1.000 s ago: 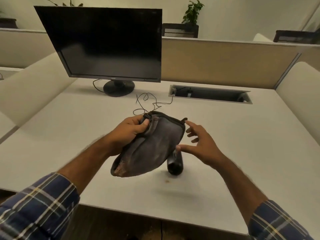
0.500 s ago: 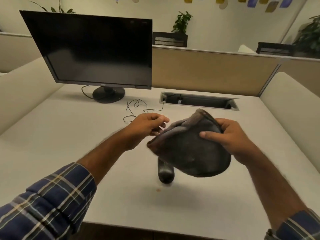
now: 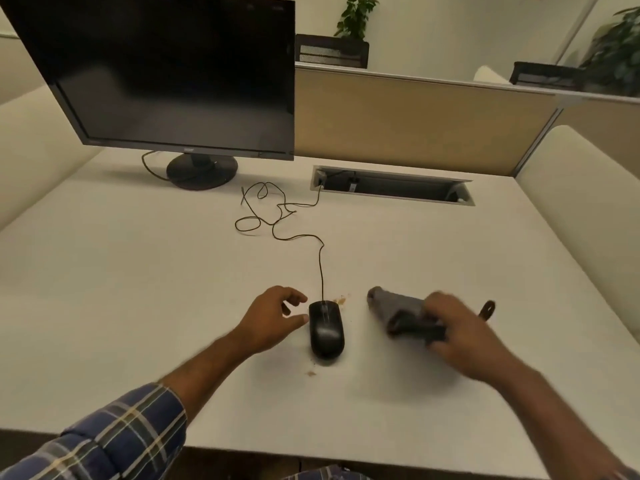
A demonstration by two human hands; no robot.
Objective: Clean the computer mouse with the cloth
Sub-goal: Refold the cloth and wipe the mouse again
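Observation:
A black wired computer mouse (image 3: 326, 332) lies on the white desk (image 3: 138, 289), its cord running back toward the cable slot. My left hand (image 3: 273, 318) rests just left of the mouse, fingers apart, thumb tip near its side; whether it touches is unclear. My right hand (image 3: 457, 336) is to the right of the mouse, closed around a bunched grey cloth (image 3: 398, 311) low over the desk. The cloth is blurred, with a dark loop sticking out behind the hand.
A black monitor (image 3: 173, 74) stands at the back left. The mouse cord (image 3: 277, 220) loops across the middle toward an open cable slot (image 3: 391, 185). Small brown crumbs (image 3: 341, 300) lie beside the mouse. Padded partitions flank both sides.
The cloth passed from my left hand to my right, then moved right and down beside the mouse. My left hand let go and dropped next to the now uncovered mouse.

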